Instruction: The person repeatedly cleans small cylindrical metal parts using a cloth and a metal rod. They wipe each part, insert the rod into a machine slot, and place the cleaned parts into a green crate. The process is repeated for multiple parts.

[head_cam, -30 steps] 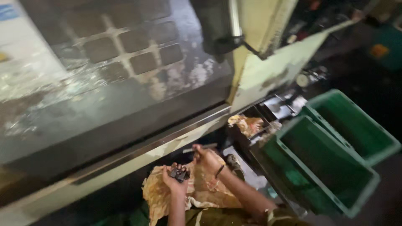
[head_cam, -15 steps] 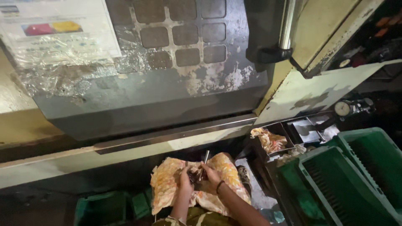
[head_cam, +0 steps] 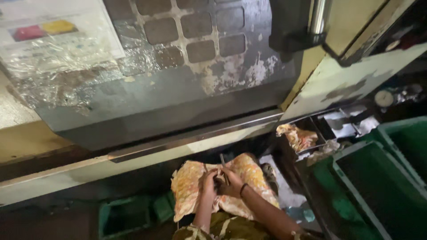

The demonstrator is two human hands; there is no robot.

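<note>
Both hands now meet: left hand [head_cam: 208, 181] and right hand [head_cam: 231, 183] pinch a small dark metal part [head_cam: 220, 178], seemingly rigid, light, over an orange-patterned cloth [head_cam: 249, 169].

Small dark part [head_cam: 221, 178] between both hands unidentifiable.

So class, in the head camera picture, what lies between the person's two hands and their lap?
In the head view, a patterned orange cloth lies spread under the left hand and right hand, covering the lap. The fingers hold a thin dark tool.
</note>
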